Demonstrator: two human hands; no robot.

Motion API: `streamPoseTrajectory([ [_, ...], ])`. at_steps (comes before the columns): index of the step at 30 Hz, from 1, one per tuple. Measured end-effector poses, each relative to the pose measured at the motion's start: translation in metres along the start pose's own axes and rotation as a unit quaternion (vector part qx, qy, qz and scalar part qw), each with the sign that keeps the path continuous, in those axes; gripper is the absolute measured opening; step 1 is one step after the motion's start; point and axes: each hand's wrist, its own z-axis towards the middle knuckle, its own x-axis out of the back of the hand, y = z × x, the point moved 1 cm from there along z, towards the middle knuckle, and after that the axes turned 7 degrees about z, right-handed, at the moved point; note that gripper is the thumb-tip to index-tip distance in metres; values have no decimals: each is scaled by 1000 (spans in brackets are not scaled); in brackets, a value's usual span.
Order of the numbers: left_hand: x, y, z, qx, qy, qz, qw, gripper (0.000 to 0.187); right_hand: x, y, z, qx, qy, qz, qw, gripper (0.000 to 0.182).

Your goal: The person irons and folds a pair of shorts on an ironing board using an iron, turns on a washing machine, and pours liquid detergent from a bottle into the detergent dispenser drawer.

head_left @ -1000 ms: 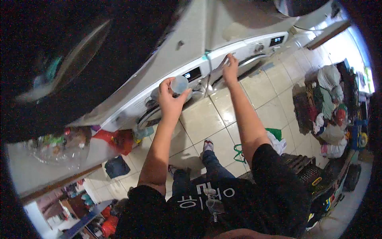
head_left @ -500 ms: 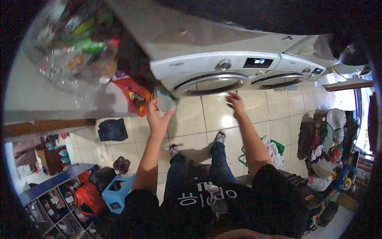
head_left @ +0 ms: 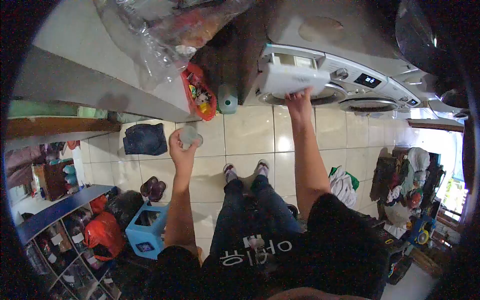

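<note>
In my left hand [head_left: 181, 154] is a small translucent cup [head_left: 190, 135], pinched between thumb and fingers above the tiled floor. My right hand [head_left: 299, 102] reaches forward, its fingers hooked at the lower edge of the white detergent drawer [head_left: 294, 79]. The drawer sticks out from the left end of the washing machine's [head_left: 350, 70] front panel, and its compartments show from above. Below the panel, the round door [head_left: 327, 95] is partly covered by the drawer and my hand.
Left of the machine stand a pale jug [head_left: 228, 100] and a red bag of wrappers [head_left: 200, 95]. Folded dark cloth [head_left: 145, 139], dark shoes [head_left: 153, 187] and a blue stool [head_left: 146, 230] are at left. A second washer [head_left: 370, 103] stands to the right, with laundry [head_left: 343, 186] near my right arm.
My right hand has moved to the washing machine, and its detergent drawer now stands pulled out. My left hand has drawn back from the jug and red bag with the cup. The view has shifted.
</note>
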Motion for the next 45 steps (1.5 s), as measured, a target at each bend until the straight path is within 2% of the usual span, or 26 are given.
streamPoseTrajectory([
  [1, -1, -5, 0, 9, -3, -4, 1000, 55, 11, -2, -22, 11, -31, -29, 999, 56],
  [3, -8, -14, -6, 33, -5, -11, 999, 56, 34, -1, -56, 20, -18, -5, 1000, 56],
  [4, -10, -28, -7, 34, -20, 38, 999, 57, 50, 0, -70, -2, -41, -4, 999, 56],
  [5, -16, -40, -9, 44, -24, 28, 998, 57, 67, 6, -81, -25, -63, -1, 998, 55],
  [7, -33, -59, -9, 59, -35, 9, 998, 57, 93, 26, -93, -62, -34, -89, 994, 48],
  [9, -51, -77, -8, 49, -66, 39, 996, 55, 123, 67, -88, -101, -7, -300, 949, 36],
  [11, -79, -120, -12, 25, -100, 15, 995, 56, 134, 112, -72, -155, -53, -380, 910, 20],
  [12, -96, -146, -14, -14, -98, 40, 994, 55, 140, 138, -54, -141, -74, -415, 896, 18],
  [13, -113, -174, -15, -15, -103, 40, 994, 54, 145, 165, -29, -126, -96, -450, 879, 17],
  [15, -150, -225, -14, -16, -113, 39, 993, 53, 163, 222, 42, -27, -158, -572, 805, 20],
  [16, -161, -230, -10, -46, -106, 52, 992, 52, 169, 248, 79, 55, -206, -584, 783, 19],
  [17, -174, -243, -6, -3, -126, 45, 991, 53, 170, 271, 114, 135, -251, -592, 754, 18],
  [19, -198, -271, 2, 81, -167, 33, 982, 55, 147, 295, 160, 241, -277, -710, 601, 24],
  [20, -211, -288, 4, 25, -145, 80, 986, 58, 150, 317, 194, 292, -252, -743, 546, 32],
  [21, -219, -296, 10, 26, -153, 95, 983, 59, 156, 339, 225, 342, -228, -770, 488, 40],
  [23, -232, -304, 20, 29, -168, 125, 977, 60, 155, 361, 264, 283, -237, -746, 555, 48],
  [25, -249, -325, 20, 12, -149, 99, 984, 61, 152, 373, 291, 219, -244, -717, 615, 57],
  [27, -257, -333, 24, -14, -140, 92, 986, 61, 150, 377, 305, 149, -242, -688, 668, 64],
  [28, -261, -334, 24, 2, -144, 86, 986, 61, 146, 377, 306, 110, -233, -675, 691, 67],
  [30, -268, -337, 25, 32, -151, 74, 985, 61, 139, 376, 302, 28, -193, -653, 732, 69],
  [33, -278, -347, 21, -18, -112, 26, 993, 63, 132, 375, 288, -58, -97, -614, 781, 72],
  [35, -279, -346, 19, 24, -140, 68, 988, 65, 134, 371, 274, -74, -104, -589, 798, 66],
  [37, -282, -358, 10, 37, -148, 64, 986, 70, 150, 374, 271, -47, -127, -602, 787, 59],
  [39, -280, -359, 1, 69, -157, 71, 983, 69, 173, 380, 271, 24, -165, -648, 743, 51],
  [42, -280, -371, -18, 79, -145, 80, 983, 69, 173, 369, 216, 63, -161, -719, 673, 39],
  [45, -279, -386, -42, 79, -127, 90, 985, 68, 212, 382, 196, 65, -147, -678, 717, 46],
])
